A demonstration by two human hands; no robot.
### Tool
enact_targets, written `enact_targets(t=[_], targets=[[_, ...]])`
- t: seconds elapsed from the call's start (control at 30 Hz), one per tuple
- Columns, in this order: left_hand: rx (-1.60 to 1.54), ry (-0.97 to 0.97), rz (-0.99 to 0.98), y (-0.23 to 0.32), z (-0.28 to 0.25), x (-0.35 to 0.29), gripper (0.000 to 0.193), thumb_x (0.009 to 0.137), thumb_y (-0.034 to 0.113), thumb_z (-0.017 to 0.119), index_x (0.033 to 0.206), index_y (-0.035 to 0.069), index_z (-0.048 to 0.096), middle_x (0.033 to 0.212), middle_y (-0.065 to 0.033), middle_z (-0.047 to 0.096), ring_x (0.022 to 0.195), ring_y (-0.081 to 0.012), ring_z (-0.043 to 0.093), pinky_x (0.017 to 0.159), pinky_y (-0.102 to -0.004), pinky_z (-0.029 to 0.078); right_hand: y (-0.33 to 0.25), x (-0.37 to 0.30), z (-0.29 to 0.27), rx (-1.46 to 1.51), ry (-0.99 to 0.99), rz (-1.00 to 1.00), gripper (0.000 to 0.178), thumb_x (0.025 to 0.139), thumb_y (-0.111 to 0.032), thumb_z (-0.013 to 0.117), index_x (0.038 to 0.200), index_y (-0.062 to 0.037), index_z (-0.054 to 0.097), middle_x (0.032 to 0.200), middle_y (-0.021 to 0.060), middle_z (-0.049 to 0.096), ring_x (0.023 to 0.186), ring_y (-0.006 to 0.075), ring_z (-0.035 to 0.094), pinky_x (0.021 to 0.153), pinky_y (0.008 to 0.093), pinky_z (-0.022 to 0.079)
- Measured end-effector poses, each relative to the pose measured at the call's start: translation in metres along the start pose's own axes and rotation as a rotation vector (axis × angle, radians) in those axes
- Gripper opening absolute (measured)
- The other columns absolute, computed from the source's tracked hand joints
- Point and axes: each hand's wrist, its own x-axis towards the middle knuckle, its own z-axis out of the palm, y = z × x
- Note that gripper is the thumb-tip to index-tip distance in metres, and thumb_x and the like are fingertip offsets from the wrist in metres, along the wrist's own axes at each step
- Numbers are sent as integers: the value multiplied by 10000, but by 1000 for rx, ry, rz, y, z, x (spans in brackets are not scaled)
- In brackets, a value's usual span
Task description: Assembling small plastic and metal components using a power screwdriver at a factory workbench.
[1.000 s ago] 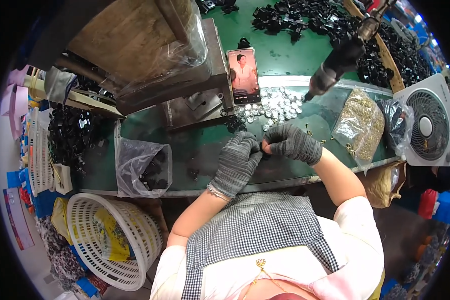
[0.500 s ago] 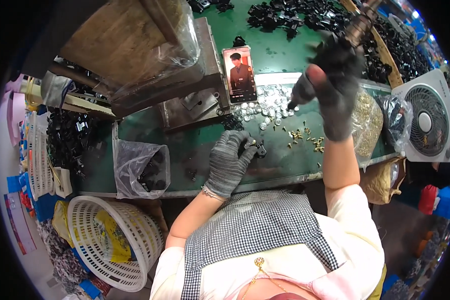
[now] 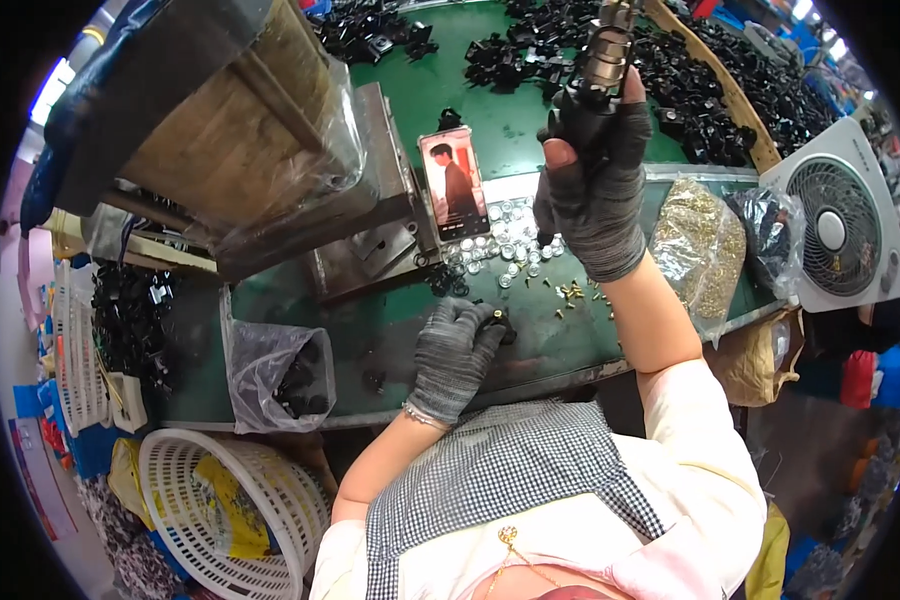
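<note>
At the table's near edge, my gloved left hand pinches a small black part. A brass screw shows at its top, by the fingertips. My right hand, in a dark grey glove with bare fingertips, is wrapped round a power screwdriver with a black body and a metal collar, raised above the table. Its dark lower end comes out below the fist. Loose brass screws and small round silvery pieces lie on the green table between my hands and beyond them.
A heavy metal press-like block stands at left, with a phone leaning beside it. Right are a bag of brass screws and a fan. Black parts pile up at the back. A white basket sits lower left.
My right hand has moved left with the screwdriver, which hangs more upright now. The left hand keeps its pinch on the black part. The whole view has shifted slightly.
</note>
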Motion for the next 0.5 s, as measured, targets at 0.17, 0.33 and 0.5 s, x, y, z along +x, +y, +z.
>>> enact_targets(t=[0.17, 0.33, 0.5], targets=[[-2, 22, -3, -1, 1, -2, 238, 753, 147, 741, 949, 23, 691, 829, -128, 618, 779, -282, 620, 697, -359, 517, -1, 0, -6, -83, 16, -4, 802, 826, -53, 676, 1458, -58, 182, 961, 71, 607, 743, 168, 600, 696, 285, 499], [6, 37, -22, 0, 3, -1, 244, 741, 135, 749, 951, 24, 692, 837, -124, 617, 768, -279, 618, 687, -359, 517, -9, -18, -23, 606, -70, 697, 671, 771, -85, 728, 1344, -41, 382, 926, 72, 623, 705, 156, 608, 628, 302, 496], [-35, 37, -14, 2, 1, -2, 263, 722, 122, 761, 958, 28, 692, 854, -118, 620, 777, -271, 614, 686, -357, 515, -6, -31, -29, 776, -141, 882, 555, 745, -132, 748, 1231, -61, 489, 854, 55, 629, 681, 140, 606, 566, 285, 467]])
